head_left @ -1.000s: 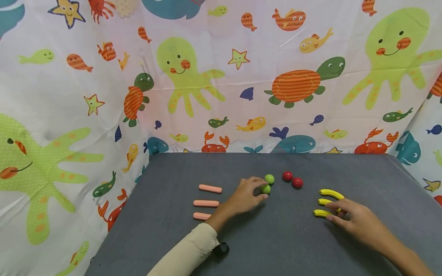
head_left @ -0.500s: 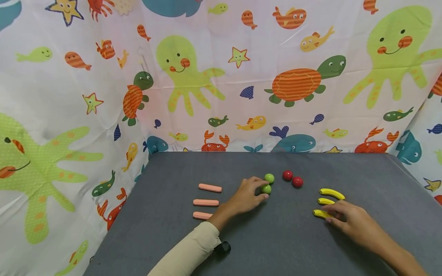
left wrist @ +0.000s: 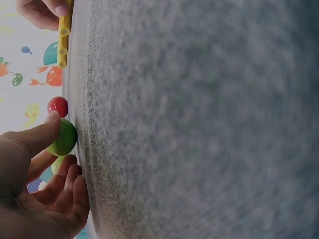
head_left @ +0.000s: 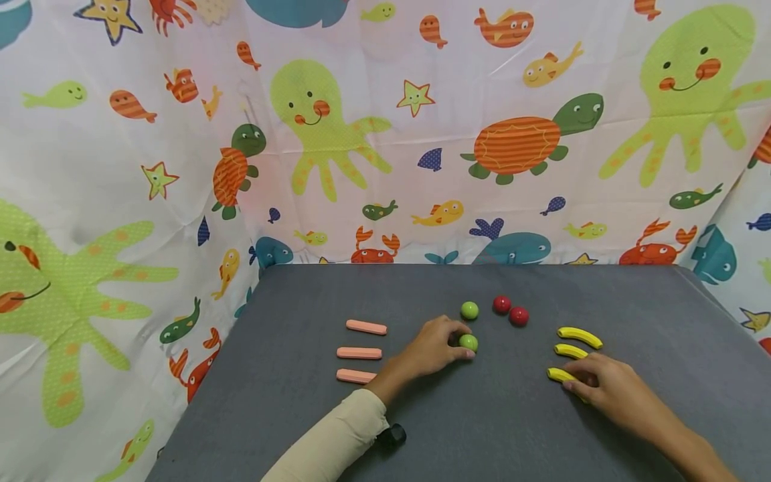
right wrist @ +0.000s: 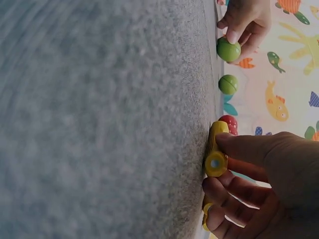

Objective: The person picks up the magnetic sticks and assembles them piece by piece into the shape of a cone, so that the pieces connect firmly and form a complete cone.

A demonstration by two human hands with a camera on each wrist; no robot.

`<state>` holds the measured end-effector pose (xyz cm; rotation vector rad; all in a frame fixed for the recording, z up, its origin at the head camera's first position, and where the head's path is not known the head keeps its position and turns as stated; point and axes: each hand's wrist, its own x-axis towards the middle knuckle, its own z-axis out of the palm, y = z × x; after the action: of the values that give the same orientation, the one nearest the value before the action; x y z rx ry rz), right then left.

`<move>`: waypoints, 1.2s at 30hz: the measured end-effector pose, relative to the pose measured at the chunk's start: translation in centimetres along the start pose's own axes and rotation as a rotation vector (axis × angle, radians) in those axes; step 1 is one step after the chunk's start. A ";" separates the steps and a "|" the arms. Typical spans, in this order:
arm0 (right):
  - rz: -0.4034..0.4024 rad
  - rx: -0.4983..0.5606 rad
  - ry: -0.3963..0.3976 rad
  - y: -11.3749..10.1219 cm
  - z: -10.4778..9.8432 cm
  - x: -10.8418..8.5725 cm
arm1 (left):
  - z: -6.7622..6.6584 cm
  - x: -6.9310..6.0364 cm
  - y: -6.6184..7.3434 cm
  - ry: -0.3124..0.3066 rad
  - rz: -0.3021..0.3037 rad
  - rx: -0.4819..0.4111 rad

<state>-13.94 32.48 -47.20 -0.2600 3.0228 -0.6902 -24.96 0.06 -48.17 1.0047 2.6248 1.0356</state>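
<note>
My left hand point(head_left: 436, 347) pinches a small green ball point(head_left: 468, 343) between thumb and forefinger, low at the tabletop. A second green ball point(head_left: 470, 310) lies just beyond it, apart from the hand. On the right, my right hand point(head_left: 616, 388) pinches the nearest of 3 yellow toy bananas point(head_left: 560, 375), covering much of it. The right wrist view shows the thumb on this banana's point(right wrist: 216, 163) side, by its blunt end. The middle banana point(head_left: 569, 351) and the far banana point(head_left: 579, 336) lie behind it, roughly parallel.
Two red balls point(head_left: 519, 316) sit together beyond the hands, between the green balls and the bananas. At left, 3 pink sausage-shaped sticks point(head_left: 359, 353) lie in a column, the nearest partly behind the left forearm. A patterned sea-animal curtain point(head_left: 361, 167) borders the grey table point(head_left: 494, 428).
My left hand has drawn the nearer green ball towards me, opening a gap from the other one. My right hand has closed its fingers on the nearest banana, which has shifted slightly.
</note>
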 end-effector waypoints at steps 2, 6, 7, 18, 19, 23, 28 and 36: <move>0.005 -0.002 -0.007 0.0 0.1 0.1 | 0.1 0.0 0.0 0.005 0.010 0.000; 0.010 -0.001 -0.018 -0.2 0.0 0.1 | 0.1 -0.3 0.3 0.005 0.008 -0.019; 0.013 0.002 -0.022 -0.2 0.0 0.1 | 0.0 -0.5 0.4 0.006 0.005 -0.033; 0.065 0.080 -0.020 -1.4 -0.6 0.1 | -0.5 -1.9 2.0 -0.001 -0.049 -0.309; 0.071 0.094 -0.018 -1.6 -0.6 0.1 | -0.5 -2.1 2.2 -0.002 -0.056 -0.336; 0.076 0.144 -0.005 -2.5 -0.6 0.1 | -0.4 -2.6 3.2 0.007 -0.054 -0.391; 0.055 0.189 0.018 -3.6 -0.2 0.0 | 0.2 -2.9 3.9 0.026 -0.050 -0.394; 0.059 0.254 0.064 -5.0 0.5 -0.1 | 1.5 -2.8 4.0 0.039 -0.057 -0.326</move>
<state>-13.07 27.88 -45.49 -0.1425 2.9433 -1.0824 -20.09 1.25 -46.94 0.8371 2.3880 1.4220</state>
